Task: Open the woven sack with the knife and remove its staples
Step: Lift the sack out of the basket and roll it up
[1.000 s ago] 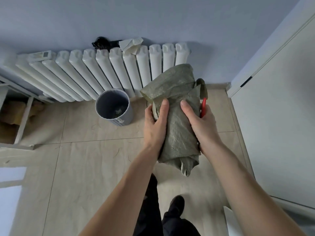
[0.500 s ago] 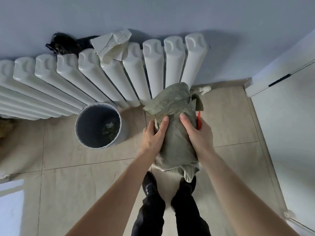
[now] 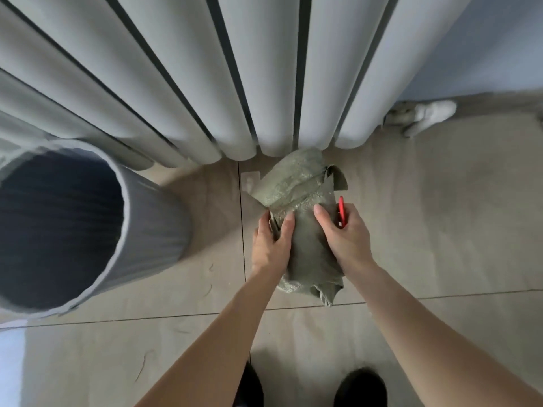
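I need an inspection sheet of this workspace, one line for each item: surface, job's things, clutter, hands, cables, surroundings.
Surface: beige tiled floor, with a few thin strands lying on it.
Job's things: green woven sack, bundled and closed, held low in front of the radiator; red knife, only partly visible; staples not visible.
Clutter: small white object on the floor by the wall.
Hands: left hand grips the sack's left side; right hand holds the sack's right side with the knife.
Cables: nothing seen.
Surroundings: white radiator; grey ribbed bin at left; the person's dark shoes below.
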